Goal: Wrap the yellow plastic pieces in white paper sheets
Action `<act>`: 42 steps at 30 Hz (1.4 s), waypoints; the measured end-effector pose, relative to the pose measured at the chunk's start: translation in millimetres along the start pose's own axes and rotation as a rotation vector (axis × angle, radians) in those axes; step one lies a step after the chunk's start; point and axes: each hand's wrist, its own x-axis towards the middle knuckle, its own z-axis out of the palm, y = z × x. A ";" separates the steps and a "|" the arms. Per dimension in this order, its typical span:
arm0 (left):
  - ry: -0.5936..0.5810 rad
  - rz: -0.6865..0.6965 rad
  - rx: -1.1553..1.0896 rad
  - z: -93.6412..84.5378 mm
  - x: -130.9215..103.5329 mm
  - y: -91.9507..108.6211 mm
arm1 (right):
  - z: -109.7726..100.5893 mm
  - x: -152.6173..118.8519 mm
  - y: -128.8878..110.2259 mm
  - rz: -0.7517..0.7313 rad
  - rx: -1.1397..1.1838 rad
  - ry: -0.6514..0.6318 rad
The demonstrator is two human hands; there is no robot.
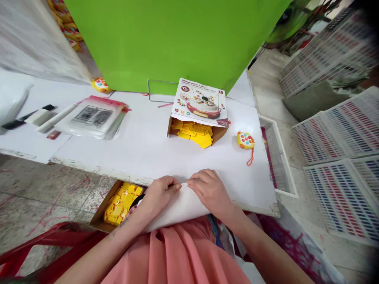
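A white sheet (184,208) lies bent over the table's front edge, close to my body; whether it is paper, foam or cloth I cannot tell. My left hand (161,194) pinches its upper edge with thumb and fingertips. Just to the right, my right hand (211,193) has its fingers curled down on the same edge, the fingertips of both hands nearly meeting. Beyond them, an open printed box (201,103) lies on its side with yellow plastic pieces (194,132) showing at its mouth. A small yellow-and-white toy (245,140) with an orange cord rests to its right.
Stacked clear bags (94,116) lie left on the white table (139,146), near a white roll (57,117). A green panel (177,43) stands behind. Below left is a carton of yellow pieces (122,203); white crates (343,197) stand right.
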 end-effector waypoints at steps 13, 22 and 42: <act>-0.040 -0.023 -0.022 -4.0 3.2 0.5 | 8.4 -23.7 -10.9 -0.162 -0.241 0.068; -0.045 -0.014 -0.048 -2.7 3.7 -2.9 | 13.7 -10.1 -16.1 0.148 0.034 0.199; -0.020 0.191 0.469 -10.8 2.5 -9.2 | 8.6 100.5 72.8 0.205 -0.294 0.126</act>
